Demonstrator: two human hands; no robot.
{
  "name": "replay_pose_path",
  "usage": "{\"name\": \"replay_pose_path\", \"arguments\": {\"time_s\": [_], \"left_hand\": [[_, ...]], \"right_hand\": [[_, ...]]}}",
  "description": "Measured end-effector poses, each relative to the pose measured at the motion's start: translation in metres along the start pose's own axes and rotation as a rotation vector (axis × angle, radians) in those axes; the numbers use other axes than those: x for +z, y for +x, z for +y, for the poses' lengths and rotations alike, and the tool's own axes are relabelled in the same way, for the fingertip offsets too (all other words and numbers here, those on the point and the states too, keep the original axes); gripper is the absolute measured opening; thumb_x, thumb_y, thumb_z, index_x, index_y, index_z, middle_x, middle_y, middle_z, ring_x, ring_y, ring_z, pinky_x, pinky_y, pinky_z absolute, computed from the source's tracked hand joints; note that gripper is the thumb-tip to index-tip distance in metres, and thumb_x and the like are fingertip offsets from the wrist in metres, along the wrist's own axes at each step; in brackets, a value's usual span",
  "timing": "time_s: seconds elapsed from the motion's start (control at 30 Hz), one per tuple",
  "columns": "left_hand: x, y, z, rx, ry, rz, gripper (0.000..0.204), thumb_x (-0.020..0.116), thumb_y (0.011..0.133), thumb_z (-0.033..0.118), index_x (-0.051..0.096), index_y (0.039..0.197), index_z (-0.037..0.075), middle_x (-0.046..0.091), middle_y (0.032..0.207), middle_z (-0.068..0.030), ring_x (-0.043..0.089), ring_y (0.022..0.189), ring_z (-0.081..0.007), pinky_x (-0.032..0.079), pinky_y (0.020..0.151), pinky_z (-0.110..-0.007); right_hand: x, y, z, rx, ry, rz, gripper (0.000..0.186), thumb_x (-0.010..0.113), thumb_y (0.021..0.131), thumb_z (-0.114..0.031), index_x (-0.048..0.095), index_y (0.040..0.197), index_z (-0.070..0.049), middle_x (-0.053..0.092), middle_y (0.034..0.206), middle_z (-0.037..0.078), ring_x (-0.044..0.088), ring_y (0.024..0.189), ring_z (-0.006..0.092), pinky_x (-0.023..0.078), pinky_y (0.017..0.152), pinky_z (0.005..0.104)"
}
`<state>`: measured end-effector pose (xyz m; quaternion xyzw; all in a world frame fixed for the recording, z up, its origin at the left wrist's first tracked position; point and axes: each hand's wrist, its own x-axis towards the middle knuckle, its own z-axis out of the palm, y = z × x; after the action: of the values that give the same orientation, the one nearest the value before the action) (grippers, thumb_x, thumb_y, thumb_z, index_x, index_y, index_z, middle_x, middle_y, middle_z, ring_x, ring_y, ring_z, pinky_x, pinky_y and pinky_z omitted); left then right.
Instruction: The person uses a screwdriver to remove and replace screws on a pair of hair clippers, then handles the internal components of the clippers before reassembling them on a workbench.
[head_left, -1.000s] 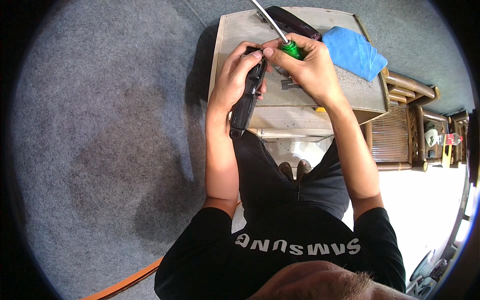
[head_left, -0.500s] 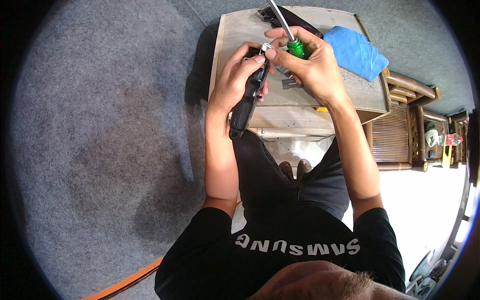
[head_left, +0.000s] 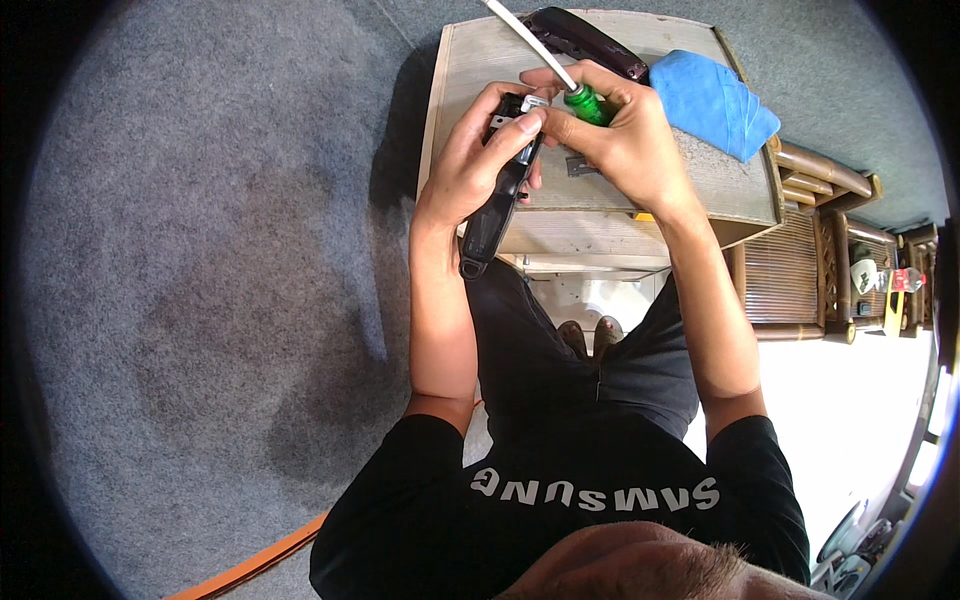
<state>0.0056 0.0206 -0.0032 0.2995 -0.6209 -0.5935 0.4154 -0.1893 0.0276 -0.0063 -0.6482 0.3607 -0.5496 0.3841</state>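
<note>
**Screwdriver tip brought to head of black device**

Shifted slightly since the earlier frames: green-handled screwdriver point(head_left: 588, 104) tilted more upright, white shaft now running up and left past the table's far edge; both hands otherwise kept over the same spot.

Left hand point(head_left: 478, 170): wrapped around a long black handheld device point(head_left: 492, 215), fingers curled fully about its upper body, thumb pressing near the top. Held upright-ish and off the table, likely to steady the head end against the tool. Lower end hanging free below the palm, past the table's near edge.

Right hand point(head_left: 625, 140): closed firmly on the green handle, fingertips point(head_left: 540, 122) pinched close to the device's pale top end, probably guiding the tip. Exact contact point hidden by fingers; cannot tell what is being worked.

Beyond the right knuckles: blue cloth point(head_left: 715, 100) on the wooden table point(head_left: 730, 195). Just above the fingertips: dark curved casing point(head_left: 585, 40). Small dark part point(head_left: 582, 165) on the tabletop under the right palm.
</note>
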Motion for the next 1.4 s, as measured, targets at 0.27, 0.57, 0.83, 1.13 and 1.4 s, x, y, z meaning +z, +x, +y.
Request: {"name": "replay_pose_path", "arguments": {"time_s": [0.27, 0.57, 0.83, 1.13, 1.4], "left_hand": [[-0.002, -0.001, -0.002, 0.047, 0.005, -0.025, 0.035, 0.066, 0.104, 0.021, 0.056, 0.131, 0.001, 0.069, 0.096, -0.0074, 0.065, 0.072, -0.0117, 0.052, 0.063, -0.026], [-0.003, 0.0, -0.001, 0.034, 0.044, -0.048, 0.033, 0.068, 0.102, 0.02, 0.057, 0.128, 0.002, 0.071, 0.096, -0.0091, 0.066, 0.07, -0.0119, 0.053, 0.062, -0.026], [0.0, -0.001, 0.0, 0.042, 0.017, -0.03, 0.035, 0.07, 0.099, 0.018, 0.055, 0.128, 0.002, 0.07, 0.098, -0.0098, 0.066, 0.07, -0.0131, 0.053, 0.061, -0.027], [-0.002, -0.003, -0.002, 0.082, 0.003, -0.018, 0.044, 0.069, 0.098, 0.017, 0.048, 0.133, 0.004, 0.068, 0.099, -0.0113, 0.066, 0.07, -0.0149, 0.054, 0.055, -0.028], [0.01, -0.005, 0.001, 0.088, -0.085, 0.092, 0.044, 0.068, 0.097, 0.017, 0.043, 0.132, 0.007, 0.068, 0.099, -0.0125, 0.065, 0.068, -0.0147, 0.054, 0.05, -0.028]], "right_hand": [[0.004, 0.001, 0.004, -0.219, -0.16, 0.075, 0.02, 0.077, 0.094, -0.01, 0.075, 0.113, -0.002, 0.069, 0.09, -0.001, 0.063, 0.077, 0.0041, 0.05, 0.066, 0.0213], [-0.001, -0.001, -0.014, 0.102, 0.022, 0.065, 0.018, 0.076, 0.092, -0.009, 0.07, 0.108, -0.003, 0.07, 0.075, -0.001, 0.062, 0.061, 0.0049, 0.048, 0.054, 0.0232], [-0.006, 0.001, 0.007, 0.117, -0.021, 0.173, 0.022, 0.063, 0.095, -0.011, 0.077, 0.109, -0.002, 0.068, 0.073, 0.001, 0.06, 0.065, 0.0064, 0.049, 0.061, 0.0258], [0.001, -0.002, -0.007, 0.116, 0.015, 0.106, 0.02, 0.063, 0.095, -0.01, 0.078, 0.106, -0.002, 0.069, 0.072, 0.001, 0.059, 0.068, 0.0062, 0.049, 0.063, 0.0273], [0.0, 0.006, 0.004, 0.119, -0.094, 0.256, 0.025, 0.07, 0.1, -0.023, 0.078, 0.107, 0.0, 0.069, 0.071, 0.002, 0.058, 0.063, 0.0072, 0.047, 0.058, 0.0273]]}}
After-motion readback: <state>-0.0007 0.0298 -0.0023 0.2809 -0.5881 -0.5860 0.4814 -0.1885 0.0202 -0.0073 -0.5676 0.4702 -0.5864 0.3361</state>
